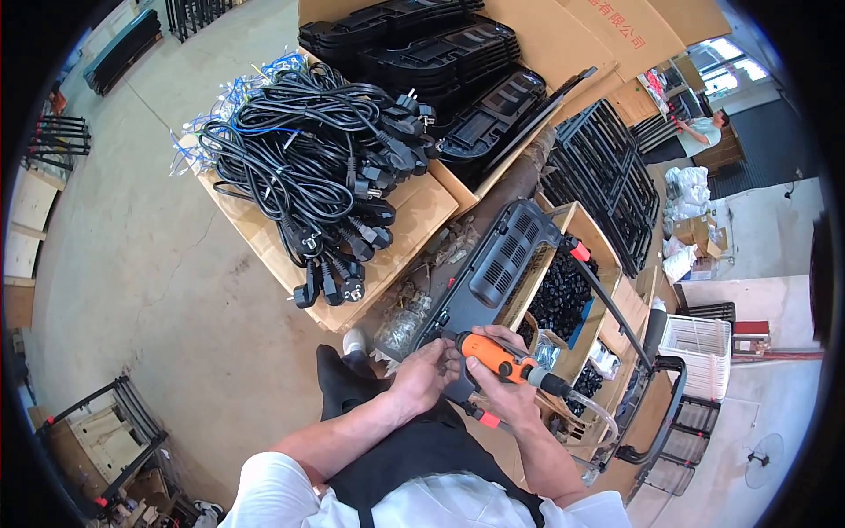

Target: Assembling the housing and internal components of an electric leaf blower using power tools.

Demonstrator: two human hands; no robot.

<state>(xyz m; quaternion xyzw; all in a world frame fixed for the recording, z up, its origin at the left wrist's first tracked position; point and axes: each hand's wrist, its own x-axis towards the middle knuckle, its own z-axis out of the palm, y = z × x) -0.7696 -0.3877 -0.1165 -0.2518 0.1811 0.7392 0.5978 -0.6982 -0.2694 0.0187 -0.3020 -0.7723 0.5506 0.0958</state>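
Observation:
In my right hand (509, 398) is an orange power screwdriver (482, 350), gripped round its body. A clear hose (603, 418) runs from the driver's black rear end. The driver's tip points left, over a long black plastic panel (493, 282) with slotted vents. My left hand (428, 374) is beside the tip, its fingers curled and pinched together at the panel's edge. Whatever those fingers hold is too small to make out. The panel lies across a wooden parts box, close to a black tubular frame (616, 321) with red end pieces (581, 253).
Bundled black power cords (299, 150) cover a cardboard box at the left. Behind it, a carton (453, 189) holds stacked black plastic covers (493, 114). Small black parts (563, 290) fill the wooden box (515, 304). Black frames (603, 185) are stacked beyond. Another person (700, 132) stands far right.

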